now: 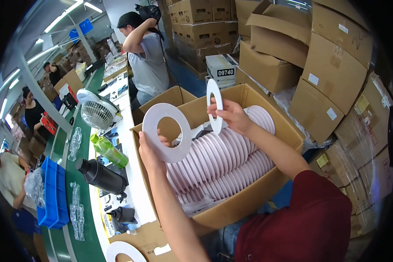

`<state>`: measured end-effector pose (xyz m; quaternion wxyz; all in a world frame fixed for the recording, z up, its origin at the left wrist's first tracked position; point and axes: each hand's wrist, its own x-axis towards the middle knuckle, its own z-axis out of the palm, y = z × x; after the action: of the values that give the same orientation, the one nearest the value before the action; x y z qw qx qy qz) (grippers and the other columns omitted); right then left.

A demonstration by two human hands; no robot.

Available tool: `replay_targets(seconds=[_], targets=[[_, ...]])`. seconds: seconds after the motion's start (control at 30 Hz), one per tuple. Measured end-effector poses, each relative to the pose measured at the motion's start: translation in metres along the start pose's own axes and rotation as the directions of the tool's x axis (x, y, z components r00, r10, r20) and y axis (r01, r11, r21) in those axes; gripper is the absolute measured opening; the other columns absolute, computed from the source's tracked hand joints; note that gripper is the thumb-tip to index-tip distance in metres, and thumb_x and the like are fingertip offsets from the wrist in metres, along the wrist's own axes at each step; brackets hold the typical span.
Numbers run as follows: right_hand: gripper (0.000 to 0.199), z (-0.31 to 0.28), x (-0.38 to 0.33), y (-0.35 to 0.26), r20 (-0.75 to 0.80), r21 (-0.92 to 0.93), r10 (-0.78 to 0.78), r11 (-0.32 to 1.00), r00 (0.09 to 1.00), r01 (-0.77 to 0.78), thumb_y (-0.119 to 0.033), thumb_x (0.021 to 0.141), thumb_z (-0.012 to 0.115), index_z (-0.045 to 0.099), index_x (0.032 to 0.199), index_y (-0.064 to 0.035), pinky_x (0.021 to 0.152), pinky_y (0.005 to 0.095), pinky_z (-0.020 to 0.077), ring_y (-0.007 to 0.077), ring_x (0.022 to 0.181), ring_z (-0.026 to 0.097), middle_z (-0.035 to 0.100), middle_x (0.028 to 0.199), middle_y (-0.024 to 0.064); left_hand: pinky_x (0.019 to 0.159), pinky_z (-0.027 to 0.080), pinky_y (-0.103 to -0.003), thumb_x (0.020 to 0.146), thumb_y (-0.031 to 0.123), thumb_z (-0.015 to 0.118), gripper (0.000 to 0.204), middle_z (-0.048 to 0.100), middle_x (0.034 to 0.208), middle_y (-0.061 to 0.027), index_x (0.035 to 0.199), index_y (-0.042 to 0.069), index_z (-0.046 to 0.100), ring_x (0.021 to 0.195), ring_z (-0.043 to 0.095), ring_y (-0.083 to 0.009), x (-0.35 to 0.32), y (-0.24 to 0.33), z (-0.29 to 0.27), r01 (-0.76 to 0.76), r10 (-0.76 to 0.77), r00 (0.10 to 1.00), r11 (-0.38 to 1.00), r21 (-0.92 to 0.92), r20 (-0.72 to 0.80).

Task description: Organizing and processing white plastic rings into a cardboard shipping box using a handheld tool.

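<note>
In my left hand point(151, 153) is a flat white ring point(181, 131), its broad face turned toward me, with fingers showing through the hole. My right hand point(234, 114) grips a second white ring point(214, 124), seen nearly edge-on. Both rings are held above an open cardboard box point(253, 185). Packed on edge inside it are rows of similar white rings point(218, 153), with some clear plastic wrap at the near end. One more white ring point(113, 249) lies at the lower left, partly cut off by the picture's edge.
Left of the box runs a white bench with a black bottle point(101, 177), a green bottle point(110, 151) and a fan point(96, 114). Beyond it, a green conveyor carries a blue bin point(53, 192) and clear plastic pieces. Stacked cartons point(336, 74) stand at right. Several people are nearby.
</note>
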<state>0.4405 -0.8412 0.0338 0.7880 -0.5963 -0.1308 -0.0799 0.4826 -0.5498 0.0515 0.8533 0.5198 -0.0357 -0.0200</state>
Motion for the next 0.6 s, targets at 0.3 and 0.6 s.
replay_targets(seconds=[0.3,0.6], targets=[[0.065,-0.004,-0.004,-0.021,0.129,-0.075,-0.289,0.951,0.949,0.3,-0.013,0.088,0.071,0.041,0.145,-0.0003,0.103,0.0282,0.0417,0.0133,0.117,0.055,0.059,0.132,0.0093,0.058,0.048,-0.029,0.103,0.048,0.038,0.058,0.063,0.07,-0.0069,0.105,-0.003,0.064,0.06,0.059,-0.0144,-0.012,0.003,0.008,-0.072,0.068,0.997,0.989,0.133,0.035],[0.038,-0.006,-0.004,-0.02,-0.075,-0.131,-0.225,0.968,0.972,0.214,-0.016,0.096,0.061,0.052,0.13,-0.0008,0.096,0.031,0.0474,0.0146,0.11,0.059,0.065,0.119,0.0096,0.058,0.046,-0.029,0.103,0.044,0.041,0.055,0.064,0.07,-0.0084,0.099,-0.005,0.065,0.059,0.059,-0.0148,-0.013,0.0,0.011,-0.111,0.103,0.993,0.979,0.171,0.057]])
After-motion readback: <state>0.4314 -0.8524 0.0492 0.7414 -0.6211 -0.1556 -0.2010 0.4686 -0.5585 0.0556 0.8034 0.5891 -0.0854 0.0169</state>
